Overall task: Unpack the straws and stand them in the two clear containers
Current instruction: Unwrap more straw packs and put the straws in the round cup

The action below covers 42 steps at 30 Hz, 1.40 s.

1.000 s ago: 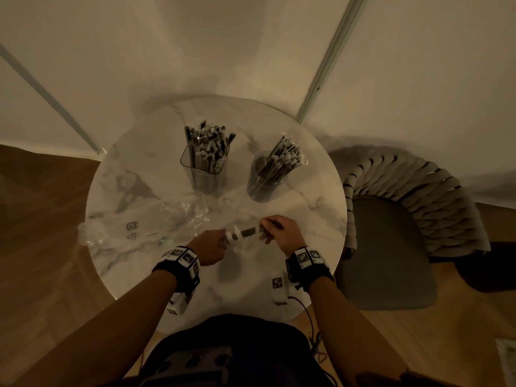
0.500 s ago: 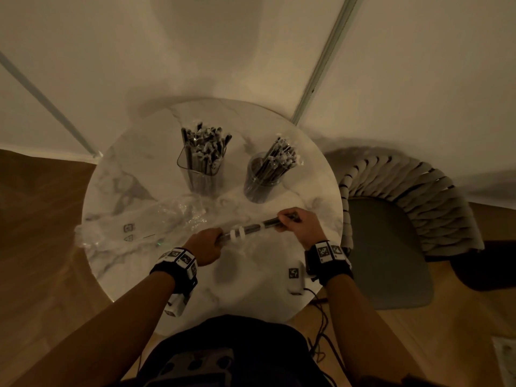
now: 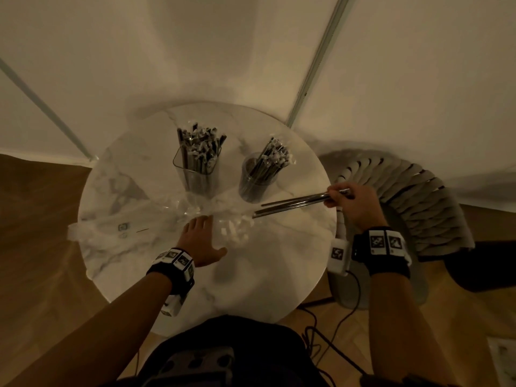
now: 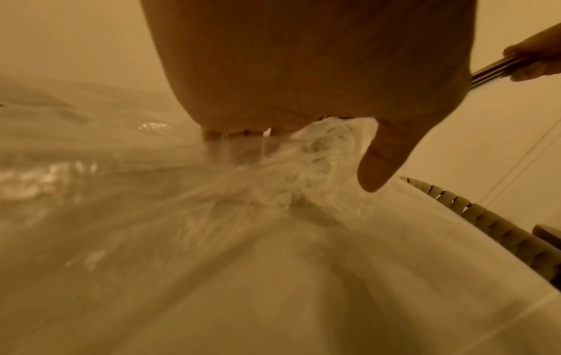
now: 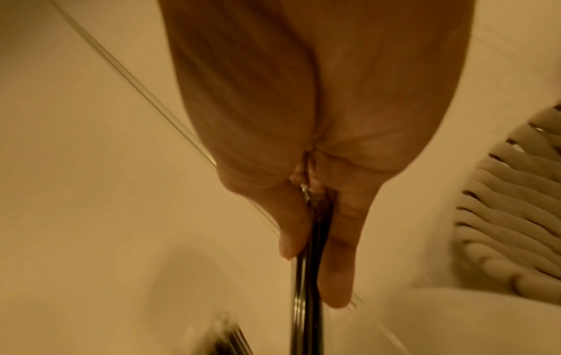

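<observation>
My right hand [image 3: 344, 199] grips a small bundle of metal straws [image 3: 290, 205] by one end at the table's right edge; the straws [image 5: 306, 276] run out between its thumb and fingers. They point left, low over the marble table [image 3: 273, 275]. My left hand [image 3: 199, 236] lies flat with straight fingers on crumpled clear wrapping [image 3: 231, 229], seen as wrapping [image 4: 319, 163] under the fingers in the left wrist view. Behind stand a square clear container [image 3: 196, 174] and a round clear container [image 3: 255, 181], both with straws standing in them.
A large clear plastic bag [image 3: 117, 230] lies spread over the table's left side. A woven chair [image 3: 413, 208] stands close by the table on the right. Cables [image 3: 332, 328] trail on the wooden floor below the table's near edge.
My right hand has pulled the straws rightward out of the wrapper. My left hand let go of the bundle's end and now lies flat on the empty wrapping.
</observation>
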Available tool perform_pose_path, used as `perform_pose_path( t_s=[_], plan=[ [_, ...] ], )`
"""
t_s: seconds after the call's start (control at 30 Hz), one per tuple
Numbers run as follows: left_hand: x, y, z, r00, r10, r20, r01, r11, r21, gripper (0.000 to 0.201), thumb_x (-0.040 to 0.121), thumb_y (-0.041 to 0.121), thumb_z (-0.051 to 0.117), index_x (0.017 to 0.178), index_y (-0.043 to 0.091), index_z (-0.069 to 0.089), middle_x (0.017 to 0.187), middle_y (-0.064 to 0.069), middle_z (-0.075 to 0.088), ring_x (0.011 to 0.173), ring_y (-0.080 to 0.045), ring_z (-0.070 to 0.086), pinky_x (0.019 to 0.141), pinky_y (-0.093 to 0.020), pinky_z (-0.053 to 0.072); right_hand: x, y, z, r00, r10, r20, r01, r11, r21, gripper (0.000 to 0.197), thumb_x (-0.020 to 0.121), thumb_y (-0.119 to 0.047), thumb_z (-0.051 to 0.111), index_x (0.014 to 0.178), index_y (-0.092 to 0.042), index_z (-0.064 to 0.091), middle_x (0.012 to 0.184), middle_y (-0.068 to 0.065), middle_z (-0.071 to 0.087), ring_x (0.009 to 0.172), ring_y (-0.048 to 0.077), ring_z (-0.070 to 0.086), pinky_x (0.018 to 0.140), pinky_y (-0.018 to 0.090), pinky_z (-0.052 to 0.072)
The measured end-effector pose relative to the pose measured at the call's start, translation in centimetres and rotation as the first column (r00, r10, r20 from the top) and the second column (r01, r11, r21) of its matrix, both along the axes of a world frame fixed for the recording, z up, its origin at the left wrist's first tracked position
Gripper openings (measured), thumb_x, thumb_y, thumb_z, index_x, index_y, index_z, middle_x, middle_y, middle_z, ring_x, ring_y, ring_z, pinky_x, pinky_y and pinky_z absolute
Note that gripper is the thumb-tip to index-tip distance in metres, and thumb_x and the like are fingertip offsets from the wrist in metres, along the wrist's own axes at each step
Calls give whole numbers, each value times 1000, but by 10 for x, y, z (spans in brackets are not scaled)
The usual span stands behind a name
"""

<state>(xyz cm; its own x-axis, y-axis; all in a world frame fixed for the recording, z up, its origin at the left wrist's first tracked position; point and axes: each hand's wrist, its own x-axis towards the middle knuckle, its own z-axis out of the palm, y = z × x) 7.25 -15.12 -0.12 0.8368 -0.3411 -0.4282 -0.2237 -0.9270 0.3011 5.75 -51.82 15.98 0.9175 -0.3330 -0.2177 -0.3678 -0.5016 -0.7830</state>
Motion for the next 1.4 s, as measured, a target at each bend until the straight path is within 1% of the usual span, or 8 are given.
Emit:
perform_pose_path(
  t_s=[0.27, 0.53, 0.8, 0.9, 1.0, 1.07, 1.2, 1.4],
  plan=[
    [5, -24, 37, 986, 165, 20, -136, 869, -475, 96, 77, 35, 56, 156, 17, 4, 161, -7, 12, 147, -25, 15, 118, -42, 26, 1, 21, 60, 980, 107, 170, -102, 994, -37, 12, 94, -9, 65, 104, -8, 69, 83, 3, 75, 72, 7, 74, 67, 11, 53],
    [11, -30, 43, 992, -33, -124, 14, 988, -153, 77, 76, 33, 59, 148, 21, 34, 145, -4, 44, 131, -26, 41, 110, -41, 36, -2, 51, 70, 959, 120, 255, -99, 991, -95, 8, 91, -7, 67, 96, -12, 70, 81, 2, 73, 67, 6, 71, 63, 9, 50],
    [7, -26, 32, 988, -3, -154, -50, 939, -341, 84, 73, 25, 55, 153, 20, 27, 154, -5, 34, 140, -24, 32, 115, -36, 30, -8, 45, 97, 947, 82, 310, -64, 996, -67, 9, 93, -6, 65, 101, -8, 69, 83, 4, 73, 68, 6, 70, 66, 9, 50],
    [12, -35, 43, 963, 222, -155, -268, 715, -646, 55, 80, 25, 47, 134, 18, 54, 135, -10, 56, 120, -22, 55, 102, -33, 40, -9, 50, 94, 945, 94, 312, -89, 996, -31, 11, 93, -8, 66, 98, -16, 69, 81, 2, 73, 69, 8, 72, 70, 18, 54],
    [20, -42, 71, 702, 345, -623, -689, 108, -717, 31, 97, 26, 44, 116, 8, 61, 112, -21, 67, 95, -34, 68, 89, -46, 49, -8, 58, 81, 947, 116, 301, -111, 993, -31, 14, 91, -11, 68, 93, -25, 69, 75, 0, 74, 70, 14, 73, 71, 29, 57],
    [24, -42, 87, 545, 215, -810, -807, -125, -577, 49, 103, 42, 37, 120, 1, 57, 113, -26, 67, 99, -43, 67, 89, -53, 52, -7, 66, 73, 947, 126, 295, -122, 992, -32, 12, 91, -12, 69, 93, -24, 69, 74, 0, 74, 70, 14, 73, 72, 33, 59],
    [26, -53, 112, 493, 241, -836, -835, -138, -532, 53, 105, 42, 32, 102, -2, 61, 89, -23, 69, 74, -35, 69, 64, -44, 59, -3, 94, 57, 947, 113, 300, -102, 993, -50, 11, 92, -11, 67, 91, -22, 68, 81, -3, 72, 68, 8, 72, 66, 23, 57],
    [29, -61, 112, 471, 428, -771, -821, -107, -561, 31, 105, 16, 38, 79, 4, 48, 63, -12, 48, 38, -15, 46, 37, -24, 37, 2, 124, 42, 930, 163, 330, -117, 981, -156, 19, 95, -24, 52, 91, -15, 68, 93, 2, 65, 81, 20, 64, 76, 46, 56]
  ],
)
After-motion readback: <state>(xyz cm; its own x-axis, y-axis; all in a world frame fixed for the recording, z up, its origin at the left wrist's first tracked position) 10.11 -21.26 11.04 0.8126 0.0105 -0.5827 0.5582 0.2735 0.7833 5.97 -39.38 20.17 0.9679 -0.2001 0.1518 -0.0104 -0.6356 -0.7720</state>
